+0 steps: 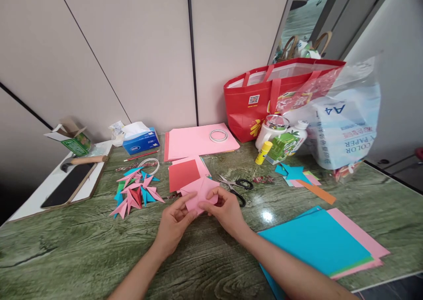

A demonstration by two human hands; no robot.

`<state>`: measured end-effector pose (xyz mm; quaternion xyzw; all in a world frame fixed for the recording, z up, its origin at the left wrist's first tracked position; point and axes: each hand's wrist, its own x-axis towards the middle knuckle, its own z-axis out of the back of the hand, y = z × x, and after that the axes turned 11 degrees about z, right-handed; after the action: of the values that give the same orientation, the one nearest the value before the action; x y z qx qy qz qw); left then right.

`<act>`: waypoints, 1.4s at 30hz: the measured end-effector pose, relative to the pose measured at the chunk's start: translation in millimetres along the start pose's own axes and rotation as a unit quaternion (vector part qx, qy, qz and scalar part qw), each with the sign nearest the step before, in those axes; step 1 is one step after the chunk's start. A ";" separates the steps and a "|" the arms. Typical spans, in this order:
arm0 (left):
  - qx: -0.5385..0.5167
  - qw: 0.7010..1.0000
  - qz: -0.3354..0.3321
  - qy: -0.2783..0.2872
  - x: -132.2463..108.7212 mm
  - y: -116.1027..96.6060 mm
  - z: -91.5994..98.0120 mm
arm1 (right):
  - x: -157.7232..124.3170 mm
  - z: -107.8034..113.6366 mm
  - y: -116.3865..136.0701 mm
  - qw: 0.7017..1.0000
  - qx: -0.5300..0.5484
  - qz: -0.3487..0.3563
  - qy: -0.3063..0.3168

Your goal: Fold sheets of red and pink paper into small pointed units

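Note:
Between my two hands is a sheet of pink folded paper (pixel 202 186) with creases running toward its middle. My left hand (pixel 173 223) grips its lower left edge between thumb and fingers. On the right side my right hand (pixel 226 209) pinches the same paper, thumb in front. Just behind it lies a red square of paper (pixel 183 175) on a pink stack. Black-handled scissors (pixel 236 183) rest right of the paper, blades partly open. To the left sits a pile of folded paper stars (pixel 135 192) in pink, blue, red and green.
Blue and pink sheets (pixel 313 238) lie at the right front. Paper scraps (pixel 297 174), a yellow glue stick (pixel 263 153) and a red bag (pixel 247 115) stand behind. A tissue box (pixel 141 141), hammer (pixel 84 160) and black phone-like slab (pixel 68 185) are at left.

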<state>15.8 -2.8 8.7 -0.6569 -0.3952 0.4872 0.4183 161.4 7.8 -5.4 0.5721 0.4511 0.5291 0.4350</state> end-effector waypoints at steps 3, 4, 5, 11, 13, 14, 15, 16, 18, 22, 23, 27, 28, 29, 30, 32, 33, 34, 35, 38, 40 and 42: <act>0.003 1.000 0.001 0.002 0.9 2.2 1.5 | -0.1 0.1 -2.5 1.000 0.014 0.003 0.000; 0.003 1.000 0.001 0.003 1.2 3.1 2.2 | -0.1 0.1 -3.3 1.000 0.017 0.005 0.000; 0.005 1.000 0.001 0.002 1.5 3.8 2.7 | -0.1 0.2 -4.0 1.000 0.017 0.007 0.000; -0.052 0.999 0.001 0.007 0.8 1.9 1.1 | 0.3 0.8 -2.9 1.000 -0.008 0.027 0.000; -0.072 0.997 0.004 0.014 0.4 0.6 -0.1 | 0.3 0.9 -1.8 0.999 -0.014 0.029 -0.002; -0.070 0.997 0.008 0.014 0.3 0.2 -0.5 | 0.2 1.1 -1.6 0.999 -0.016 0.029 -0.002; -0.063 0.998 0.011 0.013 0.3 0.0 -0.7 | 0.3 1.3 -1.6 0.999 -0.016 0.029 -0.001; -0.055 0.998 0.015 0.014 0.3 0.0 -0.7 | 0.3 1.4 -1.9 1.000 -0.014 0.028 -0.001; -0.047 0.999 0.019 0.016 0.5 0.5 -0.5 | 0.6 1.7 -2.9 1.000 -0.006 0.024 0.000; -0.040 0.999 0.020 0.015 1.0 2.4 0.6 | 1.4 1.7 -4.2 1.000 0.007 0.008 -0.001; -0.035 0.999 0.019 0.015 1.1 2.8 0.8 | 1.5 1.5 -4.1 1.000 0.009 0.004 -0.001; -0.012 1.000 0.013 0.009 0.8 3.1 1.0 | 1.2 0.9 -1.6 1.000 0.012 0.000 0.001; -0.008 1.000 0.010 0.005 0.7 3.1 1.0 | 1.1 0.9 -0.6 1.000 0.012 0.003 0.000; -0.004 1.000 0.006 0.001 0.7 3.1 1.0 | 0.9 0.9 0.5 1.000 0.011 0.006 0.001; 0.000 1.000 0.003 -0.004 0.7 3.3 1.2 | 0.9 1.1 1.4 1.000 0.009 0.010 0.003; 0.009 1.000 -0.006 -0.019 1.1 4.2 2.0 | 1.0 1.6 2.8 1.000 0.002 0.016 0.009; 0.013 1.000 -0.010 -0.026 1.5 4.8 2.5 | 1.3 1.9 2.9 1.000 -0.003 0.018 0.011; 0.016 0.999 -0.016 -0.032 1.8 5.5 3.0 | 1.6 2.2 2.8 1.000 -0.008 0.019 0.012; 0.017 0.999 -0.021 -0.036 2.2 6.2 3.4 | 1.9 2.4 2.4 1.000 -0.011 0.019 0.011; 0.009 0.999 -0.022 -0.036 2.8 7.7 3.6 | 2.7 2.5 0.2 1.000 -0.016 0.018 0.006; -0.001 0.999 -0.014 -0.034 2.7 8.0 2.8 | 2.8 2.3 -0.9 1.000 -0.021 0.020 0.001; -0.006 0.999 -0.007 -0.034 2.3 7.8 1.8 | 2.5 2.0 -1.2 0.999 -0.028 0.025 -0.005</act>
<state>15.4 -3.0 0.4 -0.6395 -0.4172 0.5039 0.4038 163.4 10.5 -6.1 0.5733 0.4198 0.5493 0.4397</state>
